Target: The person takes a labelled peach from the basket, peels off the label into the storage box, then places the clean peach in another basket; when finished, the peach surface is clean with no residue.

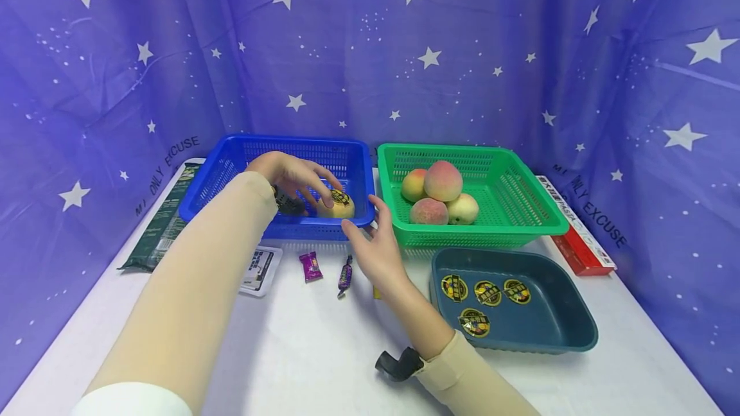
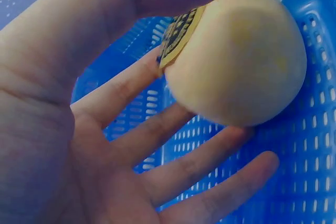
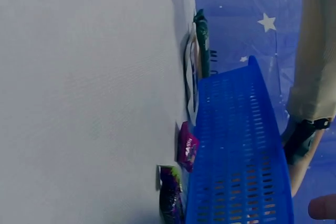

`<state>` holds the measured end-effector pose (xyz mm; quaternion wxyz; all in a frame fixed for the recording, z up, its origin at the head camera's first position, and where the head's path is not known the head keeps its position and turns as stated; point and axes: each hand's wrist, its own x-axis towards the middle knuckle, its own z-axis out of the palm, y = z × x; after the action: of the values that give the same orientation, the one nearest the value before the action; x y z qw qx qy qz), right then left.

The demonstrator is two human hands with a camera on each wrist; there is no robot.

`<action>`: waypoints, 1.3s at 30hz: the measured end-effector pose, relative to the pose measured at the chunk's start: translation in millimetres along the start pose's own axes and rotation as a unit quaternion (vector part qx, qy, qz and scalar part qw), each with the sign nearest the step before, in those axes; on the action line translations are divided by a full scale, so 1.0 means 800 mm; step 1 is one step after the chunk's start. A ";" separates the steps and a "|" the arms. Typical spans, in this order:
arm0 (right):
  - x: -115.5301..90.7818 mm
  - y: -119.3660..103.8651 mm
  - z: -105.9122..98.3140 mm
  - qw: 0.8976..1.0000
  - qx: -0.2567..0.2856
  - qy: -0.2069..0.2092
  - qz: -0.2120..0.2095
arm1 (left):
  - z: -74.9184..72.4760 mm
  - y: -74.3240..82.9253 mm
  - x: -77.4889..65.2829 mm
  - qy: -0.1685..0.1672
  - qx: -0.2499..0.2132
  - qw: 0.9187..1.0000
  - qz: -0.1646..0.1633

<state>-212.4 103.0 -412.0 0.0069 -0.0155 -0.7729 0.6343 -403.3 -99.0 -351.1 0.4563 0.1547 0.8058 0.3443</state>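
Inside the blue basket (image 1: 277, 228), my left hand (image 1: 296, 175) holds a pale yellow peach (image 1: 337, 209) near the front right corner. In the left wrist view, the thumb lies across the top of the peach (image 2: 247, 61), with the fingers spread along its other side. A black-and-gold sticker (image 2: 181, 38) on the fruit stands partly away from its skin by the thumb. At the basket's front right corner is my right hand (image 1: 378, 249), thumb and forefinger apart on either side of the corner. A fingertip (image 3: 323, 206) shows beside the rim in the right wrist view.
A green basket (image 1: 491, 236) holds several peaches (image 1: 443, 182). In front, a dark blue tray (image 1: 532, 320) has several round stickers (image 1: 487, 293) on its bottom. Two purple wrapped candies (image 1: 311, 267), a white packet (image 1: 261, 271), a green bag (image 1: 158, 236) and a red box (image 1: 584, 252) lie around.
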 end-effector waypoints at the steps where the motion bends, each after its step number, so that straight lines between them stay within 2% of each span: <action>1: 0.003 0.001 0.002 1.000 -0.002 0.005 -0.004 | 0.001 0.000 0.001 0.002 0.003 1.000 -0.001; 4: 0.011 0.004 0.009 1.000 -0.003 0.023 -0.012 | 0.004 0.002 0.003 0.015 0.027 1.000 -0.002; 8: 0.018 0.011 0.014 0.999 0.020 0.031 -0.028 | 0.012 0.008 -0.001 0.029 0.056 0.998 -0.004; 13: 0.020 0.015 0.016 0.998 0.025 0.034 -0.045 | 0.022 0.016 -0.012 0.047 0.072 0.996 0.013; 18: 0.017 0.013 0.015 0.998 0.018 0.038 -0.041 | 0.020 0.017 -0.010 0.071 0.088 0.993 0.021; 22: 0.018 0.015 0.013 0.998 0.022 0.038 -0.036 | 0.017 0.018 -0.016 0.113 0.091 0.989 0.023; 26: 0.021 0.017 0.013 0.998 0.033 0.042 -0.030 | 0.017 0.016 -0.030 0.167 0.109 0.979 0.046; 31: 0.022 0.015 0.013 0.998 0.045 0.050 -0.006 | 0.019 0.007 -0.056 0.229 0.124 0.961 0.099; 35: 0.022 0.013 0.013 0.997 0.055 0.052 0.005 | 0.027 -0.001 -0.083 0.280 0.100 0.943 0.147; 39: 0.023 0.012 0.014 0.996 0.069 0.049 0.009 | 0.044 -0.006 -0.113 0.313 0.070 0.925 0.202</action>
<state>-230.6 94.7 -424.0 0.0397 -0.0532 -0.7258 0.6847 -325.0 -138.9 -309.4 0.0896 0.2302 0.8812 0.4030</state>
